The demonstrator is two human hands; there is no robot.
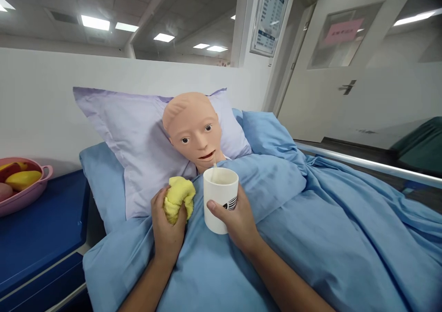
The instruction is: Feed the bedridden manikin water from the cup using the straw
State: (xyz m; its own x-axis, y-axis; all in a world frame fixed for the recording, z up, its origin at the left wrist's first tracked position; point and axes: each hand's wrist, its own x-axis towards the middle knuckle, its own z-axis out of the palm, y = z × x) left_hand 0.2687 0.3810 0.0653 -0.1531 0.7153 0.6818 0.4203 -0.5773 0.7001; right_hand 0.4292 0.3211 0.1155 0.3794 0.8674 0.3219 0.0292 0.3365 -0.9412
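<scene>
My left hand (169,229) grips a crumpled yellow cloth (179,196) over the blue quilt, close to the pillow. My right hand (238,215) is wrapped around a white mug (216,201) with a black print, thumb across its front. From the mug a thin clear straw (214,159) rises to the mouth of a patient manikin (193,128). The manikin's mouth is partly open and the straw's upper end is at its lips. Its head rests tilted on a pale lilac pillow (138,164), and its body is hidden under the blue quilt (311,238).
To the left, a pink basket (31,197) of fruit stands on a dark blue cabinet (41,229). A metal bed rail (373,164) runs along the right side. Behind the bed are a white wall (44,100) with windows and a door (328,82).
</scene>
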